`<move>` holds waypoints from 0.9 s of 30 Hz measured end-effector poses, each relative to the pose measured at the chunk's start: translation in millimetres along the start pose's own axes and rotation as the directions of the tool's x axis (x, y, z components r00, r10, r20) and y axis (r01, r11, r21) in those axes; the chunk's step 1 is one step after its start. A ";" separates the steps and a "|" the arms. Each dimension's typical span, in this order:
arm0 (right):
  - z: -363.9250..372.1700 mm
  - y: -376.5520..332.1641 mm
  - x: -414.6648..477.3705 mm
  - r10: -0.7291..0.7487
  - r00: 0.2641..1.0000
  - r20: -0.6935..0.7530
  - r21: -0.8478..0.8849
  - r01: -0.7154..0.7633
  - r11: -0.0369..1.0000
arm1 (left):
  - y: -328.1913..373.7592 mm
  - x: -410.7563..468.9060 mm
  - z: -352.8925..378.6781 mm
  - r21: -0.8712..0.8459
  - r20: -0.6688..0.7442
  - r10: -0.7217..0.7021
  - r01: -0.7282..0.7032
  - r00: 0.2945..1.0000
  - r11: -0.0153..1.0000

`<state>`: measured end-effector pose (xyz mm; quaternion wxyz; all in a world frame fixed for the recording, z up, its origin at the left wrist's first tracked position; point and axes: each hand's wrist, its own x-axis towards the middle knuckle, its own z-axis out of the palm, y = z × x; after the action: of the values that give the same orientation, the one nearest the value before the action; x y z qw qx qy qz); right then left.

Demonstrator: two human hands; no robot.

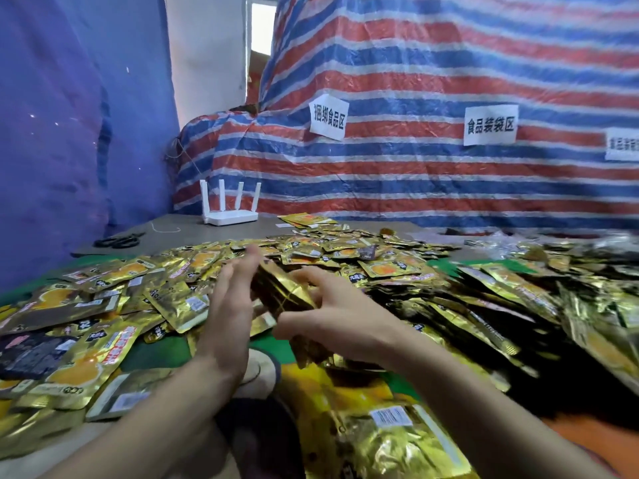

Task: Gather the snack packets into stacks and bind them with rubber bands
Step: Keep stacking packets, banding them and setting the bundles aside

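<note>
A small stack (281,288) of gold foil packets is held just above the heap, near the middle of the tabletop's (193,226) near edge. The right hand (342,316) has its fingers (313,274) wrapped over the stack's top and near end, while the left hand (228,299) lays straight fingers flat against its left side, apparently squaring it up; both are blurred.

The packets look light, thin and glossy, so they will likely slide over one another. A firm squeeze across the flat faces, near the middle, should keep them aligned for a band.

Nothing here sits in a box or tray that I can see: loose packets (103,344) lie spread from the left edge to the right. At the far left corner are scissors (117,240), a thin pale loop (166,229), possibly a rubber band, and a router (231,216).
</note>
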<state>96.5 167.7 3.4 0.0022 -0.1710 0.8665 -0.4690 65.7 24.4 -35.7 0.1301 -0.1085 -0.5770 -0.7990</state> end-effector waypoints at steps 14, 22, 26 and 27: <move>-119.7 17.2 46.1 0.307 0.809 -0.501 -0.596 -0.580 0.555 | -5.5 -5.4 35.2 0.190 0.321 0.140 -0.208 0.937 0.960; -102.7 39.2 65.0 0.206 0.827 -0.523 -0.718 -0.558 0.416 | -5.6 -1.4 50.0 0.235 0.388 0.233 -0.340 0.892 0.911; -103.7 39.7 64.7 0.256 0.815 -0.519 -0.737 -0.579 0.350 | -4.9 0.5 33.8 0.295 0.375 0.207 -0.328 0.904 0.898; -104.5 38.3 64.2 0.246 0.805 -0.540 -0.734 -0.594 0.331 | -4.6 1.7 25.4 0.331 0.371 0.190 -0.321 0.909 0.887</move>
<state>7.7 252.6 40.7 -0.1092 0.1694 0.9785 0.0439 63.1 49.8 -31.4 0.1565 -0.2882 -0.7162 -0.6161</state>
